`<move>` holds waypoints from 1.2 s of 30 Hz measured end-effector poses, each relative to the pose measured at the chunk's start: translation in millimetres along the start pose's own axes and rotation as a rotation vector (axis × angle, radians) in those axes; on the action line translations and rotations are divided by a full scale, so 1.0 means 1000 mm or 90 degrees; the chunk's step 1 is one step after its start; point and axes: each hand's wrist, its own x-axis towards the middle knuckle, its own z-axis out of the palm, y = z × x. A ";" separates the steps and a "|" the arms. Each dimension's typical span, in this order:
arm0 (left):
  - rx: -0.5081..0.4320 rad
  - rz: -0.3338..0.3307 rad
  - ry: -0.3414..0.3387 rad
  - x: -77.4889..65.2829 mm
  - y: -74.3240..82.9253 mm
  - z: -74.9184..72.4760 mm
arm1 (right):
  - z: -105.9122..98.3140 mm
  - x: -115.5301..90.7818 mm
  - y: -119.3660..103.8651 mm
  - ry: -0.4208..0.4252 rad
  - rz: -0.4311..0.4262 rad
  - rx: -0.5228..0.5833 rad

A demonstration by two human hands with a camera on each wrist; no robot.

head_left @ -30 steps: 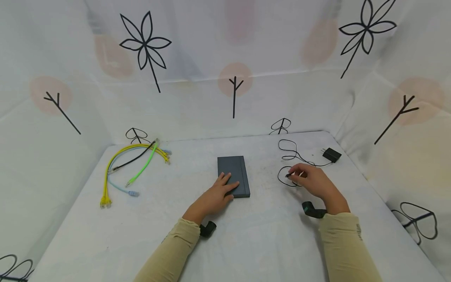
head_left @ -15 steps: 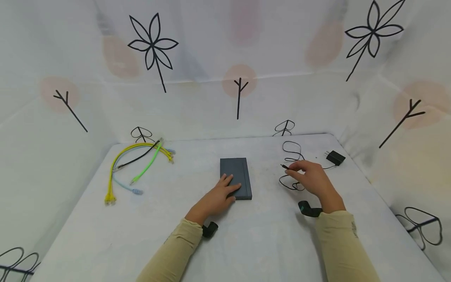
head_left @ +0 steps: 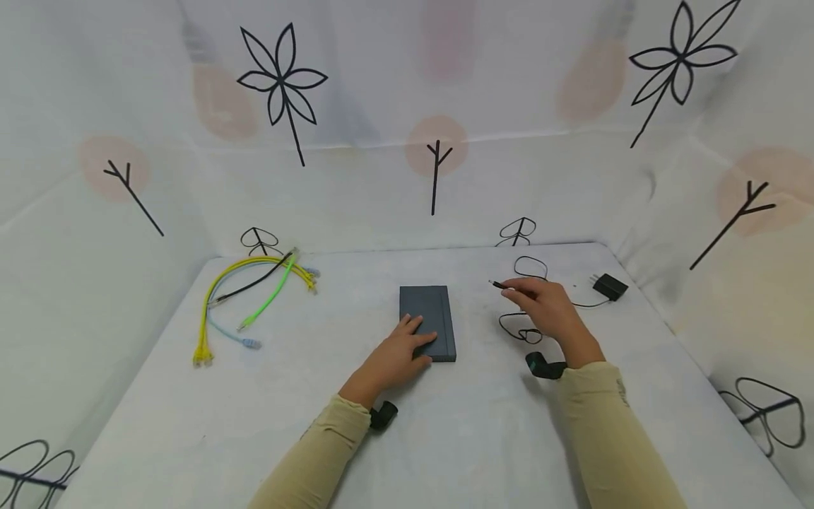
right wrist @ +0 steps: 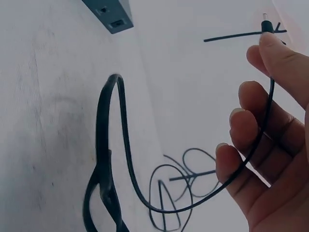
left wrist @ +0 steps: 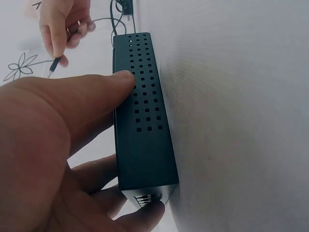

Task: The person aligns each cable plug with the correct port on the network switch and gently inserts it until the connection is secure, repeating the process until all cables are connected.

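A dark grey network switch (head_left: 425, 302) lies flat mid-table in the head view. My left hand (head_left: 396, 355) rests on its near left part with the fingers spread; in the left wrist view the thumb touches the vented side (left wrist: 147, 154) and one finger touches the ported end. To the right, my right hand (head_left: 540, 305) pinches the black barrel plug (right wrist: 267, 26) of a power cord between thumb and forefinger, above the table. The metal tip points away from the fingers. The cord (right wrist: 270, 104) runs across the palm. Two ports show on a corner of the switch (right wrist: 110, 13) in the right wrist view.
A black power adapter (head_left: 610, 287) lies at the back right with its cord (head_left: 521, 335) looped on the table. Yellow (head_left: 205, 318), light blue (head_left: 251, 343), green (head_left: 270, 297) and black network cables lie at the back left. White printed cloth walls (head_left: 369, 198) surround the table.
The right hand has lifted the plug and moved left toward the switch, with the plug turned to point left. The left hand has stayed on the switch. The head view has shifted slightly.
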 end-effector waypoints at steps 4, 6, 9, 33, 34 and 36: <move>0.007 0.004 0.009 0.001 -0.001 -0.001 | 0.007 0.007 -0.001 0.022 -0.028 -0.008; 0.011 0.006 0.014 0.001 -0.001 -0.001 | 0.010 0.011 -0.002 0.031 -0.035 -0.010; 0.007 0.008 0.010 0.002 0.000 -0.002 | 0.017 0.017 -0.003 0.031 -0.034 -0.011; 0.008 -0.009 -0.040 0.004 0.002 -0.001 | 0.047 0.046 -0.003 -0.020 -0.022 -0.005; 0.010 -0.010 -0.041 0.004 0.002 -0.001 | 0.047 0.046 -0.003 -0.021 -0.024 -0.007; 0.015 -0.009 -0.042 0.005 0.003 0.000 | 0.048 0.047 -0.002 -0.026 -0.023 -0.006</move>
